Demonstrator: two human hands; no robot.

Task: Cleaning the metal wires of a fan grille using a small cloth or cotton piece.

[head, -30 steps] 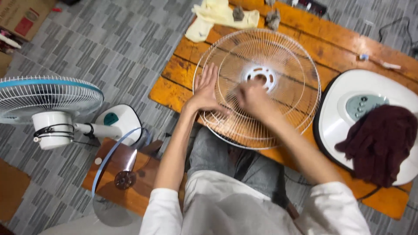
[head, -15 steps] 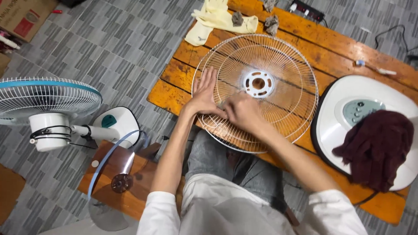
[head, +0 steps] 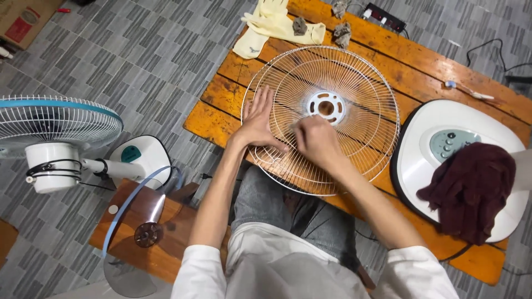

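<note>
A round white wire fan grille (head: 363, 83) lies flat on an orange wooden table (head: 421, 63), its white hub ring (head: 326, 106) in the middle. My left hand (head: 259, 123) rests flat on the grille's left part, fingers spread, holding nothing. Just below the hub, my right hand (head: 316, 139) presses on the wires with its fingers curled in. Whether it holds something small I cannot see. My knees are under the table's near edge.
A white fan base (head: 438, 124) with a dark red cloth (head: 471, 188) on it lies at the right. Yellow gloves (head: 271, 25), grey rags (head: 342, 33), a power strip (head: 385, 16) and a toothbrush (head: 468, 90) sit at the back. A standing fan (head: 52, 124) and a wooden stool (head: 138, 243) with a clear blade are left.
My right hand slid from beside the hub down toward me and a little left across the wires. The left hand stayed flat on the grille.
</note>
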